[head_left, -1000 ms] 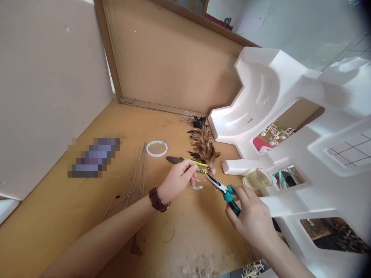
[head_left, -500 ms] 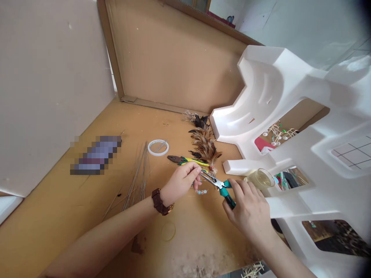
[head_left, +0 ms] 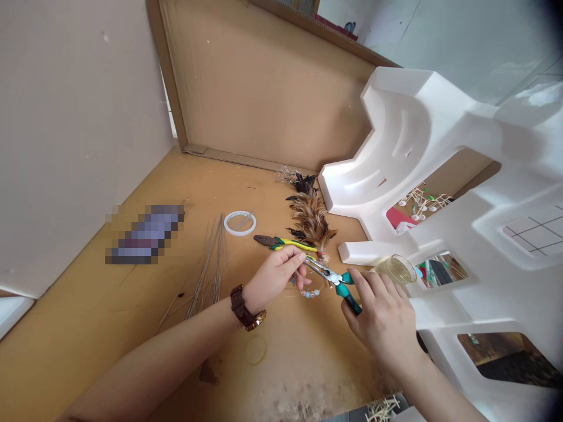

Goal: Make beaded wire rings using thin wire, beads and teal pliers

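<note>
Pale blue and pink beads on a thin strand hang in a short curve just below our left hand, its thumb and fingertips pinched together on the strand; the exact grip, and the rest of the strand, are hidden behind the fingers. Our right hand is wrapped around the teal-and-black handles of silver long-nose pliers; these slant up to the left fingertips, which cover their tips, so we cannot tell what they bite on. Around our left wrist sits a dark brown watch, its dial turned away.

Just beyond the left hand lie yellow-and-green-handled pliers with dark jaws, their handles partly covered by it; behind them rests a bundle of brown and black feathers; to the left we see a flat white ring and a spread of thin grey wires, cut off by our forearm.

Farther left, a pixelated patch conceals whatever lies there; on the right, a clear glass jar of yellowish liquid is partly hidden against a white moulded frame, which runs out of view.
</note>
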Demonstrator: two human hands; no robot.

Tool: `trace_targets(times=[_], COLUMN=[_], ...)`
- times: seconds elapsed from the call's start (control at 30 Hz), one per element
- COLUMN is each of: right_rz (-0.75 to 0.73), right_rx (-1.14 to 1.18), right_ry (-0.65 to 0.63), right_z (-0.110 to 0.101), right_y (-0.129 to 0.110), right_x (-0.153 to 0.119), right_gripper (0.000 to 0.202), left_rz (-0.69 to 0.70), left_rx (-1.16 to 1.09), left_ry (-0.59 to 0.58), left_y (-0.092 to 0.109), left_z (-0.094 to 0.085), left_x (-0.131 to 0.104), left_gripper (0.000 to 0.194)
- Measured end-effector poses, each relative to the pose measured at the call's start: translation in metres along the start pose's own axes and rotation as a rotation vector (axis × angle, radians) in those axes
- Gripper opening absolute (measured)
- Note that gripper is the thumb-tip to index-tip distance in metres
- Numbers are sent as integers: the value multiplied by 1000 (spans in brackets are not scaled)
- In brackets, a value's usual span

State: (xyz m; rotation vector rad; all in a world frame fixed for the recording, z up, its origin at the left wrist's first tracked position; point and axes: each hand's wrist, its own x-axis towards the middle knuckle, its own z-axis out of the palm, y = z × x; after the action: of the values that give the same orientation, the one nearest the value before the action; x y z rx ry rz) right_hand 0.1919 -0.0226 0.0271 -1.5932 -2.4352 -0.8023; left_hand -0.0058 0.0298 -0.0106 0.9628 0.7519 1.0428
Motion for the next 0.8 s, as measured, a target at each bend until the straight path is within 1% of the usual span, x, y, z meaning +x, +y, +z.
trace_targets(times=[0.33, 0.53, 0.8], right_rz=[-22, -35, -47], right_rx=[11, 21, 14], right_ry=[31, 31, 35], right_z=[0, -1, -1], right_y=[2, 7, 11], right_x=[-2, -2, -4], right_gripper=[31, 35, 31], left_rz=[-7, -22, -23], left_rx=[-63, -107, -101], left_ry=[-6, -23, -69], left_y=[-1, 2, -1], left_z=[2, 4, 2], left_x=[-1, -3, -2], left_gripper=[23, 22, 21])
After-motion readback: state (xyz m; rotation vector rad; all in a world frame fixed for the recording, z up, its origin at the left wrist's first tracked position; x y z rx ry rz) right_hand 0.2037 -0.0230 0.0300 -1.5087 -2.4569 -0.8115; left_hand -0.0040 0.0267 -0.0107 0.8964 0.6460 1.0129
